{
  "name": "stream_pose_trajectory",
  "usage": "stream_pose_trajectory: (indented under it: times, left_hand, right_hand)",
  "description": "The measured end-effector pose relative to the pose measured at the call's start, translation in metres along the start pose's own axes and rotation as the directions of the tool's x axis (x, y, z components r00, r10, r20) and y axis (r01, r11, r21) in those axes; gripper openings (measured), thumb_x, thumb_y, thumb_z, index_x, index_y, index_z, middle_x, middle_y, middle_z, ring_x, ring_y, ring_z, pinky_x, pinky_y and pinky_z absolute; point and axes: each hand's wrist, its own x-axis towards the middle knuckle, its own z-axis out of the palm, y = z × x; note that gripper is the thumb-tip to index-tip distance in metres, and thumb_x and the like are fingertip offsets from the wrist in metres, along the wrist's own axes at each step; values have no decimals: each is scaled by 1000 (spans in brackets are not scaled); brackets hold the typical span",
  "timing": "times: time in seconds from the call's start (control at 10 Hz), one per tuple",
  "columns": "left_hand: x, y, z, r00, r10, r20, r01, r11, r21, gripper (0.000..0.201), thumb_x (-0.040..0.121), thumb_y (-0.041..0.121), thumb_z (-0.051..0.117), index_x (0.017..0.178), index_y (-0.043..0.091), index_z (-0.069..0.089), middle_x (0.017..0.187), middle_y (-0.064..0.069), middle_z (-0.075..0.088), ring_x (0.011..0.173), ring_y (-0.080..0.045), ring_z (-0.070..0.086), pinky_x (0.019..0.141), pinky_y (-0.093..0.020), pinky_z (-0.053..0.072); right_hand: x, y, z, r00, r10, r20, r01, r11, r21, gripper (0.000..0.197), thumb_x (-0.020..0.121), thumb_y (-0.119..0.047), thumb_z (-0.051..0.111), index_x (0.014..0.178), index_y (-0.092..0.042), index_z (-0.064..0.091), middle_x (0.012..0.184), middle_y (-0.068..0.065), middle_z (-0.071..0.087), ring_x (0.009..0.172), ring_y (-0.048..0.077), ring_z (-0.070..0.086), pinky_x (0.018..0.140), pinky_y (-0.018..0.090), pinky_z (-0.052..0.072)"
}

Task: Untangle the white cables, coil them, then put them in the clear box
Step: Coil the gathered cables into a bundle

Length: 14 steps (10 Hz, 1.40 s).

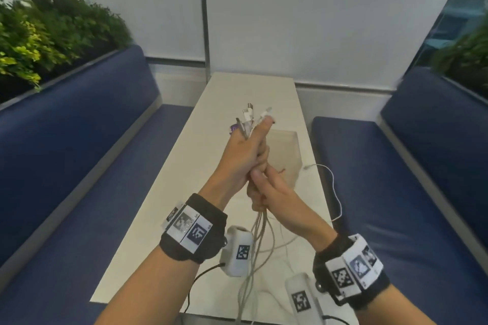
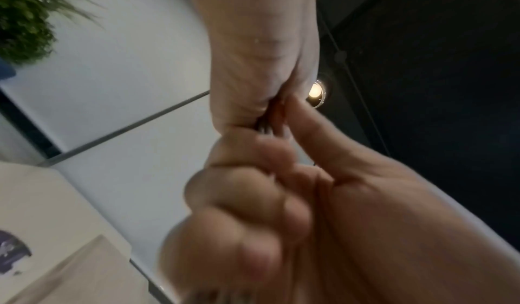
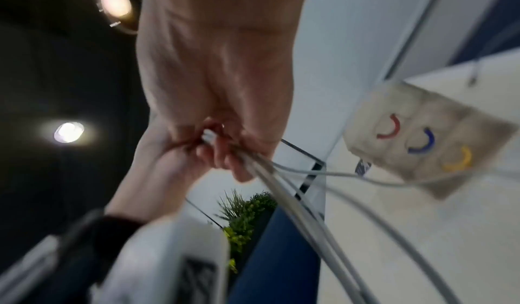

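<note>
Both hands are raised above the table, stacked on one bundle of white cables (image 1: 260,235). My left hand (image 1: 245,150) grips the upper part, and several connector ends (image 1: 250,115) stick up past its fingers. Directly below, my right hand (image 1: 266,190) grips the same bundle; the strands (image 3: 295,197) hang from it down to the tabletop. One more white cable (image 1: 333,187) lies loose along the table's right edge. The clear box (image 1: 286,155) stands on the table behind the hands, with red, blue and yellow curved pieces showing in the box (image 3: 422,135).
The narrow white table (image 1: 237,92) runs away from me between two blue benches (image 1: 79,166) (image 1: 409,192). Plants (image 1: 52,24) line the left bench back. A small purple item (image 1: 233,128) sits on the table behind my left hand.
</note>
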Motion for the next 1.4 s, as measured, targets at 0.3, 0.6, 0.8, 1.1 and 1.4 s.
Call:
stream_pose_trajectory:
  times: [0.3, 0.6, 0.8, 1.1, 1.4]
  left_hand:
    - [2, 8, 12, 993, 41, 108, -30, 995, -100, 55, 104, 39, 49, 57, 18, 31, 57, -2, 14, 44, -9, 16, 38, -19, 18]
    - [-23, 43, 20, 910, 21, 414, 43, 989, -145, 47, 99, 43, 47, 62, 23, 26, 52, 5, 15, 41, -9, 12, 37, -17, 15]
    - [-55, 19, 25, 510, -455, 730, -30, 839, 544, 47, 105, 25, 47, 65, 0, 47, 48, 4, 31, 37, -8, 24, 37, -21, 16]
    - [-21, -36, -3, 816, -514, 265, 1, 459, 888, 9, 101, 33, 56, 110, 37, 57, 97, 1, 60, 76, -18, 52, 62, -34, 45]
    - [11, -49, 0, 900, -423, -106, 435, 849, 299, 20, 86, 9, 38, 70, 20, 36, 51, 5, 28, 46, -12, 17, 45, -24, 14]
  right_hand:
    - [-22, 31, -10, 968, -216, -130, 165, 933, -321, 52, 100, -54, 34, 80, -5, 37, 61, -8, 33, 55, 11, 29, 52, 26, 27]
    - [-33, 25, -59, 959, 49, 280, -100, 980, 170, 47, 85, -57, 65, 62, -25, 39, 55, -5, 21, 47, 11, 19, 46, 20, 23]
    - [4, 18, -119, 586, 732, -347, -807, 492, -325, 29, 97, -24, 58, 114, 0, 62, 78, 4, 70, 62, 18, 63, 62, 33, 54]
    - [4, -55, -87, 865, 450, 220, -279, 797, -536, 33, 103, -23, 48, 112, 8, 56, 65, -2, 39, 50, 6, 33, 47, 18, 32]
    - [4, -12, -62, 973, 158, -168, -207, 920, -333, 16, 103, -31, 47, 111, -17, 45, 68, -3, 49, 53, 8, 41, 52, 23, 37]
